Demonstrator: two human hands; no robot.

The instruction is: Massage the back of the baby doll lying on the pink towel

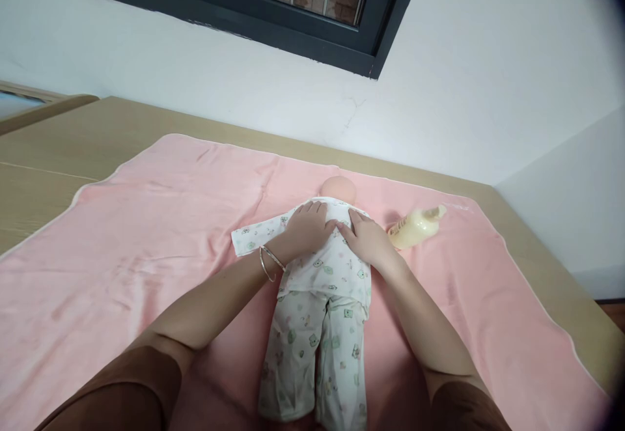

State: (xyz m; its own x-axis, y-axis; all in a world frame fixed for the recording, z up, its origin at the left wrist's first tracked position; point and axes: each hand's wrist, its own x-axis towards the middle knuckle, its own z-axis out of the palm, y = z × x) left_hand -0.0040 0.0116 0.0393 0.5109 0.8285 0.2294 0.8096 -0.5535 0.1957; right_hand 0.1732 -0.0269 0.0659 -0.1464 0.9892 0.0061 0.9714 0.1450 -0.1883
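A baby doll lies stretched out, its smooth round head (338, 189) pointing away from me and no face in sight. It wears a white patterned top (336, 278) and matching trousers (293, 353). My left hand (308, 228) rests flat on the left of the upper torso, fingers extended, with a bangle (266, 263) at the wrist. On the right of the torso lies my right hand (365, 238), also open; the two thumbs nearly meet. One sleeve (258, 232) sticks out to the left, while the other is hidden by my right hand and arm.
Beneath the doll a pink blanket (161, 236) covers much of a wooden surface (58, 151). A pale yellow pump bottle (415, 228) stands just right of my right hand. Behind are a white wall (293, 105) and a dark-framed window (336, 60).
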